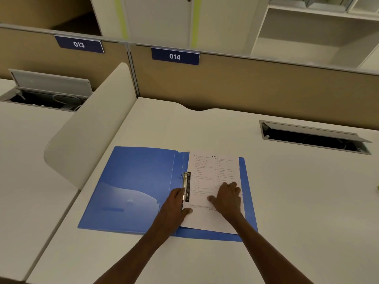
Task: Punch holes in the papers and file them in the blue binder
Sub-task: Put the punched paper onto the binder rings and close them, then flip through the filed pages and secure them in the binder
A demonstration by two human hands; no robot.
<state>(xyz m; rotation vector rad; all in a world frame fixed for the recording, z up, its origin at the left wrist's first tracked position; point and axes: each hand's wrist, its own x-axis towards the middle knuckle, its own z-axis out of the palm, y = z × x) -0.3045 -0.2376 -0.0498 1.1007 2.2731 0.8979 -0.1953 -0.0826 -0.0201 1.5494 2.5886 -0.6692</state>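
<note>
Inside open blue binder: papers

Glossy plastic binder, matt paper

Binder, blue: lying open and flat on the desk, nearer its front edge than its back. Ring clip: sitting at the spine, its far ring showing. Papers, printed: lying on the binder's right half, their left edge at the clip. Left hand: resting at the clip's near end, thumb pressing on the papers' left margin. Right hand: lying flat, fingers spread, on the papers' lower right. Cable hatch: standing open toward the desk's back right. Partition label: reading 014.
</note>
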